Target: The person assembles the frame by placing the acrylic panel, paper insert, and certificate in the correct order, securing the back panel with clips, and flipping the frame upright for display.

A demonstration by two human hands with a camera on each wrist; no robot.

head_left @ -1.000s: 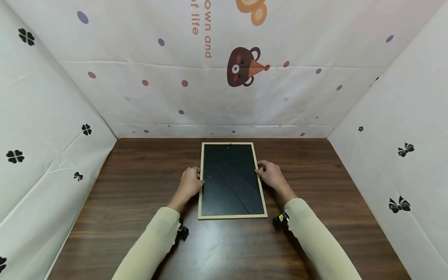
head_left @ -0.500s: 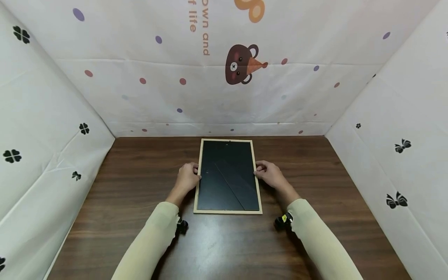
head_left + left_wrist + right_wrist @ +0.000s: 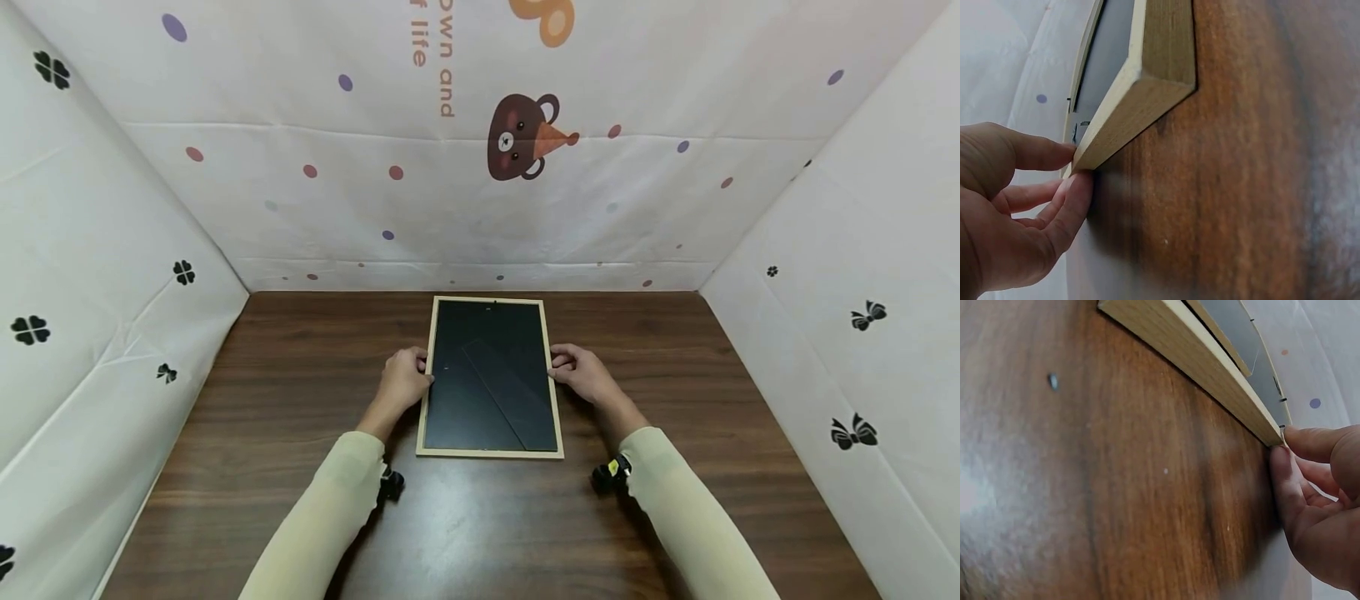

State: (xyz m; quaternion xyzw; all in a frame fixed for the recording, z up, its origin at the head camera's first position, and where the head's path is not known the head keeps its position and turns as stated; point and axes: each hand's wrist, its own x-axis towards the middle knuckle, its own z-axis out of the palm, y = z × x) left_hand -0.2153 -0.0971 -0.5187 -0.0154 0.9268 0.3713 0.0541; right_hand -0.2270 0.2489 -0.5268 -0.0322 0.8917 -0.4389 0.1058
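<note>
A picture frame (image 3: 491, 400) lies back side up on the table, with a pale wood rim and a black backing. A thin diagonal line on the backing marks its stand leg (image 3: 517, 400). My left hand (image 3: 402, 379) pinches the rim's left side between thumb and fingers; in the left wrist view the thumb lies on top of the rim (image 3: 1129, 106). On the opposite side, my right hand (image 3: 585, 375) pinches the rim at about the same height, and the right wrist view shows thumb and fingertips at the rim (image 3: 1210, 362). The frame's front is hidden.
The brown wood-grain table (image 3: 315, 517) extends around the frame. Behind it stands a white printed backdrop (image 3: 337, 208), with white side walls left (image 3: 90, 250) and right (image 3: 810, 333). The frame's far edge lies close to the back wall.
Over the last second the frame has slid slightly away from me, its near end shifting a little left. Both hands keep their grip. In the latest half second little has moved.
</note>
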